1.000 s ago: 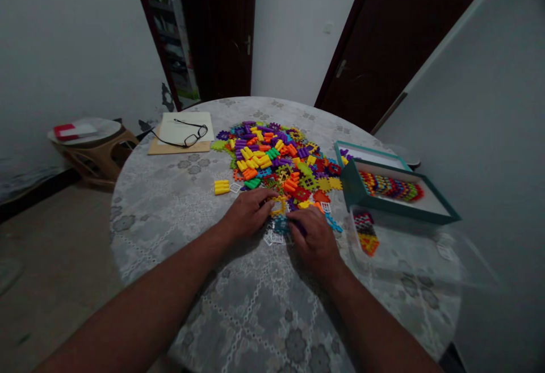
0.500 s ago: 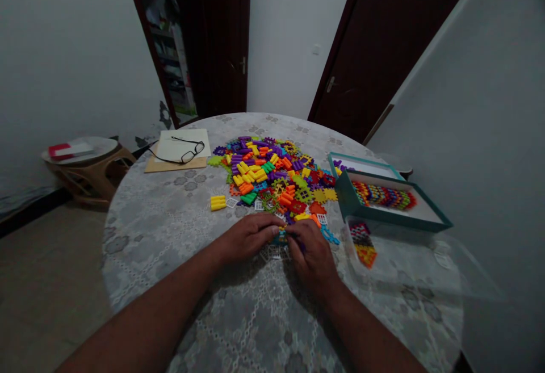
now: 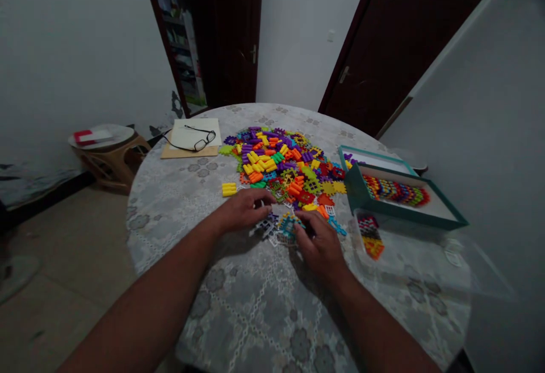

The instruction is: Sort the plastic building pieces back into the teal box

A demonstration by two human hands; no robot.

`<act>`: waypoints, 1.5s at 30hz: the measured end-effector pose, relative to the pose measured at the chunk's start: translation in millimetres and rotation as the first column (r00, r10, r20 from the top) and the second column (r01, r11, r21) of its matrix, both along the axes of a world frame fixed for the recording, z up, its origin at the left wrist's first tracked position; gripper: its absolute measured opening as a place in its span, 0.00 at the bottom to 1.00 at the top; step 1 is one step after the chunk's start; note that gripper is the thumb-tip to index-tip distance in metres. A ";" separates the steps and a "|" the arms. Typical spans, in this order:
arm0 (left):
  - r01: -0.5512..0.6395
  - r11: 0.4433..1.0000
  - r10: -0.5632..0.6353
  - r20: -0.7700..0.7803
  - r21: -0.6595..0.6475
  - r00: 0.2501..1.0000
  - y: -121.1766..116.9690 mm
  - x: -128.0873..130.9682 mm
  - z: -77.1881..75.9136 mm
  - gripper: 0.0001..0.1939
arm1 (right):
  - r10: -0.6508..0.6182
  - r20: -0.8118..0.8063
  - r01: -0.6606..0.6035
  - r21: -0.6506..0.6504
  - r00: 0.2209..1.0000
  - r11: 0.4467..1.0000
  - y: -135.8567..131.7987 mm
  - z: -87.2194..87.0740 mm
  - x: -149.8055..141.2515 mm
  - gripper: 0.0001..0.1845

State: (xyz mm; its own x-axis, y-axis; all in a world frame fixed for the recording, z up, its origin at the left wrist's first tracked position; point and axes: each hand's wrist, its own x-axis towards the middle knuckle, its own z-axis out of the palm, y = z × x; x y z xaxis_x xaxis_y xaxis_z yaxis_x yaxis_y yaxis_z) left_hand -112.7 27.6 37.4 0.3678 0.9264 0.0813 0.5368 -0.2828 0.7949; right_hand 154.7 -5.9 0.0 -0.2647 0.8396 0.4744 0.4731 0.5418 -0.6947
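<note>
A small assembly of blue and yellow toy building pieces (image 3: 288,224) stands on the table in front of me. My right hand (image 3: 320,242) holds its right side, thumb low and fingers above. To the left, my left hand (image 3: 247,209) has its thumb and fingers apart, with nothing visible between them. Under and beside its fingertips lie white lattice pieces (image 3: 269,230) and some dark purple ones. Just beyond both hands spreads a heap of colourful plastic building pieces (image 3: 279,160), with tubes and notched squares among them.
Yellow tubes (image 3: 229,189) lie apart at the heap's left. Eyeglasses (image 3: 200,145) rest on papers (image 3: 187,153) at the far left. To the right are a teal box (image 3: 409,214) of coloured pieces and a clear plastic container (image 3: 360,248). A stool (image 3: 113,160) stands beyond the table.
My left hand has come away from the blue and yellow assembly, moving left and opening. More of the assembly shows now. The view has shifted slightly.
</note>
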 end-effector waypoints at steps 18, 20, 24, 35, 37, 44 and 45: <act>0.136 0.990 -0.144 -0.414 -0.049 0.899 -4.1 -11.4 -2.2 0.29 | -0.052 -0.028 0.052 -0.006 0.998 0.999 2.7 2.1 2.9 0.10; 0.143 0.989 -0.150 -0.370 -0.047 0.917 -3.2 -11.1 -2.6 0.31 | -0.046 -0.044 0.044 -0.046 0.998 0.998 2.4 1.4 2.3 0.11; 0.149 0.987 -0.127 -0.262 0.065 0.957 -5.4 -2.3 -5.5 0.32 | -0.073 -0.211 0.011 -0.284 0.975 0.959 0.0 -4.8 -3.3 0.14; 0.162 0.938 -0.169 -0.003 0.307 0.986 -14.9 42.8 -31.1 0.33 | -0.211 -0.522 -0.101 -0.507 0.827 0.856 0.4 -5.8 -17.9 0.17; 0.173 0.929 -0.177 -0.019 0.328 0.984 -13.8 42.4 -31.7 0.32 | -0.183 -0.531 -0.124 -0.490 0.827 0.863 1.8 -7.6 -17.0 0.16; 0.179 0.944 -0.115 -0.234 0.278 0.966 -9.9 10.3 -18.5 0.37 | -0.073 -0.402 -0.065 -0.318 0.913 0.946 -0.9 -11.5 -11.2 0.24; 0.148 0.952 -0.072 -0.274 0.268 0.959 -9.6 5.4 -15.4 0.36 | -0.062 -0.356 -0.044 -0.282 0.933 0.958 -1.6 -10.4 -9.7 0.24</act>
State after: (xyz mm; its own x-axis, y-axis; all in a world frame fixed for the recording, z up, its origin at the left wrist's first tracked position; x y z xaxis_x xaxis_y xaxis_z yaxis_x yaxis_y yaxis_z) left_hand -107.4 18.1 22.0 0.5095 0.8311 0.2229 0.6648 -0.5447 0.5112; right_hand 145.0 -7.5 -10.4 -0.1135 0.9532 0.2803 0.1685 0.2965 -0.9401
